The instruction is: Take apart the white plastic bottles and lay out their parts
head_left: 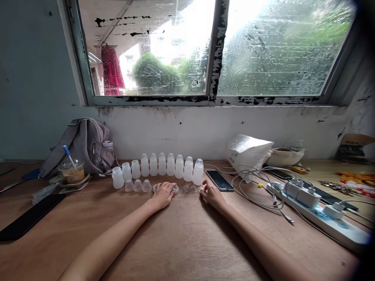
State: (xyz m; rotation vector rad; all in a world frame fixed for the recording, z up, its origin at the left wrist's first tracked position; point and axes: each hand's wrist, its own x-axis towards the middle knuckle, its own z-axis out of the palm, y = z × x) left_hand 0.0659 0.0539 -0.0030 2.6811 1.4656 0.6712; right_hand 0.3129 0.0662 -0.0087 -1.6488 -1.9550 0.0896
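Note:
A row of small frosted baby bottles (162, 166) stands along the back of the table, several of them topped with clear domed caps (179, 158). At the row's left end, three bottles (118, 178) are uncapped, and three loose caps (138, 185) sit in front of them. My left hand (163, 195) lies palm down over whitish rings (175, 188), which it partly hides; its fingers are stretched out. Close to the row's right end, my right hand (212, 195) pinches a small clear nipple (200, 189) at the tabletop. Two similar clear nipples (189, 187) are just left of it.
A phone (219, 180) lies right of my right hand, near tangled white cables (249, 195) and a power strip (322, 212). A white bag (249, 152) stands behind. On the left are an iced drink cup (72, 171), a grey backpack (88, 146) and a black flat object (32, 216).

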